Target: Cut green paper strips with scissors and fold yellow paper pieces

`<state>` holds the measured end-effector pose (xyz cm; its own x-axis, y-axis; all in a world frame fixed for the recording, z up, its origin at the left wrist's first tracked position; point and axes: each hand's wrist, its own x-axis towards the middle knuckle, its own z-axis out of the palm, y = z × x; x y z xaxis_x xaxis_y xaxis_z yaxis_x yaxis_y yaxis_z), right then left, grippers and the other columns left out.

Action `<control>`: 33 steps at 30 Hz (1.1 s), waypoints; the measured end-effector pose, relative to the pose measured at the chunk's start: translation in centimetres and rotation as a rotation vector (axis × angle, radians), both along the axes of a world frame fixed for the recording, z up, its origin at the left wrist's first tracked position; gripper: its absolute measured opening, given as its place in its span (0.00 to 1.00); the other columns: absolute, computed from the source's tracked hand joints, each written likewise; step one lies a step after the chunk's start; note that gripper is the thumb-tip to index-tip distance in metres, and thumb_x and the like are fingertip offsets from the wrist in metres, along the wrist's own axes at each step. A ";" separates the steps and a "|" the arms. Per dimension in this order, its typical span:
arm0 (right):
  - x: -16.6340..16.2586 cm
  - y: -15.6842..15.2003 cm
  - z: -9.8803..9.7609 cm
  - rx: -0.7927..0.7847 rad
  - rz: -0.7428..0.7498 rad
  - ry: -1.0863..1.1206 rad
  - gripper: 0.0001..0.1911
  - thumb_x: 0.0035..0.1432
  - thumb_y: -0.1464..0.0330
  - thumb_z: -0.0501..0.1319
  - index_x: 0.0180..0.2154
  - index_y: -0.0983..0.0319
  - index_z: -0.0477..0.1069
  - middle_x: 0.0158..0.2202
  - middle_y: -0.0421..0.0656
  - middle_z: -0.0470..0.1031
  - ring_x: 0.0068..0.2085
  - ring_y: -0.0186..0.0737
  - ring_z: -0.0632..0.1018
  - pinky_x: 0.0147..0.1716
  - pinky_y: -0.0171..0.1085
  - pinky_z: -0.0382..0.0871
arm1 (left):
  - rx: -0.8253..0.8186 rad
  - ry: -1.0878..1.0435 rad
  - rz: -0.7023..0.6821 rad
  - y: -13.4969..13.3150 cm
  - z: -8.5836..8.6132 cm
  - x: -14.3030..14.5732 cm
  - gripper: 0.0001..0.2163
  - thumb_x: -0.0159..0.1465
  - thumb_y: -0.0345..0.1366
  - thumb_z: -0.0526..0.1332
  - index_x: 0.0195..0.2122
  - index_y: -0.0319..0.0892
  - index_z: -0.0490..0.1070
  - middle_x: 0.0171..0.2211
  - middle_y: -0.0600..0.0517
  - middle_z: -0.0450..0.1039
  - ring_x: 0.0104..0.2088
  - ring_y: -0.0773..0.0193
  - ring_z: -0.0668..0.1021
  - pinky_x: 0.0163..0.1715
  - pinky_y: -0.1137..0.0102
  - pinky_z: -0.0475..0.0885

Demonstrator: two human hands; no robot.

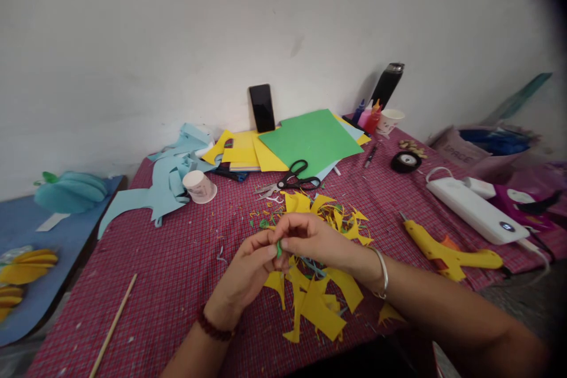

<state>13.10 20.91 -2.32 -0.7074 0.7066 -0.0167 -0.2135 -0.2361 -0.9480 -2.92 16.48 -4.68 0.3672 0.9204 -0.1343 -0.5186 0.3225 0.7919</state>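
Taking the black-handled metal scissors [283, 183] as the landmark, both bare hands are working just on the person's side of them, above the bench [177, 274] with its red checked cloth. The left hand [253, 258] is pinching a small, bright green, curled piece [279, 248] between thumb and fingers, and the right hand [315, 240] is closing its thumb and fingertips on the same piece from the other side. Whether it is paper or felt is too small to tell, and the fingers are partly covering it. The step in hand appears to be fine fingertip shaping, perhaps rolling or folding, with the scissors lying free of either hand. Beneath the hands, on the near side of the scissors, cut yellow flat scraps [323, 310] are spreading over the cloth, while a large flat green sheet [316, 136] is lying just beyond the scissors. A yellow plastic glue gun [452, 253] is resting well to the right of the scissors, touched by neither hand. The next move is probably calling for a light, steady pinch from both hands, one side anchoring the piece as the other is adjusting it, without crushing its curl.
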 end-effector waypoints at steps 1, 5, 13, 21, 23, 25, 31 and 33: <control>0.0 0.0 0.0 0.004 -0.021 -0.005 0.08 0.54 0.65 0.64 0.32 0.61 0.68 0.24 0.36 0.75 0.24 0.31 0.76 0.28 0.35 0.72 | 0.000 0.010 0.011 0.0 0.0 0.0 0.09 0.57 0.39 0.66 0.29 0.39 0.72 0.21 0.55 0.67 0.24 0.69 0.69 0.29 0.72 0.65; -0.1 0.1 -0.1 0.008 -0.118 -0.065 0.07 0.54 0.66 0.64 0.29 0.60 0.66 0.21 0.35 0.73 0.23 0.31 0.73 0.26 0.34 0.67 | 0.109 0.158 0.113 0.1 0.1 0.2 0.15 0.57 0.49 0.65 0.30 0.39 0.72 0.23 0.53 0.69 0.25 0.67 0.70 0.28 0.71 0.65; 0.1 0.5 -0.4 -0.067 -0.210 -0.099 0.08 0.55 0.65 0.60 0.28 0.63 0.71 0.23 0.37 0.71 0.24 0.30 0.69 0.28 0.33 0.64 | 0.138 0.379 0.306 0.2 0.4 0.3 0.09 0.61 0.38 0.63 0.25 0.41 0.71 0.22 0.56 0.70 0.24 0.69 0.70 0.28 0.73 0.64; 0.7 0.6 -0.2 0.115 -0.208 -0.147 0.08 0.56 0.63 0.62 0.34 0.62 0.69 0.28 0.37 0.69 0.28 0.31 0.70 0.30 0.34 0.64 | 0.192 0.509 0.373 0.2 0.4 -0.1 0.08 0.61 0.36 0.62 0.25 0.41 0.70 0.20 0.57 0.68 0.23 0.69 0.69 0.27 0.73 0.63; 0.6 0.5 -0.1 0.137 -0.192 -0.188 0.09 0.54 0.63 0.63 0.31 0.62 0.68 0.26 0.36 0.67 0.27 0.31 0.67 0.28 0.33 0.61 | 0.223 0.539 0.360 0.2 0.4 0.0 0.09 0.61 0.35 0.62 0.24 0.41 0.70 0.20 0.57 0.67 0.23 0.69 0.69 0.27 0.73 0.62; 0.5 0.4 -0.1 0.122 -0.180 -0.214 0.10 0.52 0.63 0.64 0.27 0.61 0.67 0.23 0.35 0.64 0.25 0.30 0.64 0.25 0.33 0.57 | 0.243 0.545 0.341 0.1 0.4 0.0 0.09 0.61 0.35 0.61 0.23 0.41 0.70 0.20 0.56 0.67 0.24 0.69 0.69 0.27 0.73 0.62; 0.3 0.4 -0.7 -0.127 -0.194 -0.077 0.08 0.48 0.65 0.65 0.26 0.62 0.69 0.20 0.34 0.67 0.23 0.30 0.68 0.26 0.33 0.60 | 0.330 0.379 0.388 -0.4 0.9 -0.1 0.09 0.63 0.35 0.59 0.45 0.47 0.72 0.34 0.52 0.75 0.30 0.64 0.75 0.33 0.69 0.70; 0.4 0.5 -1.0 -0.180 -0.184 -0.048 0.07 0.47 0.67 0.66 0.25 0.62 0.69 0.21 0.34 0.68 0.23 0.29 0.68 0.26 0.32 0.61 | 0.413 0.461 0.402 -0.5 1.3 -0.1 0.16 0.58 0.30 0.63 0.47 0.49 0.71 0.37 0.52 0.75 0.34 0.63 0.76 0.35 0.68 0.71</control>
<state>13.48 21.36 -3.29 -0.5627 0.8059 -0.1842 -0.2242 -0.3632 -0.9043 -3.00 15.97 -3.36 -0.0192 0.9810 0.1932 -0.1195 -0.1941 0.9737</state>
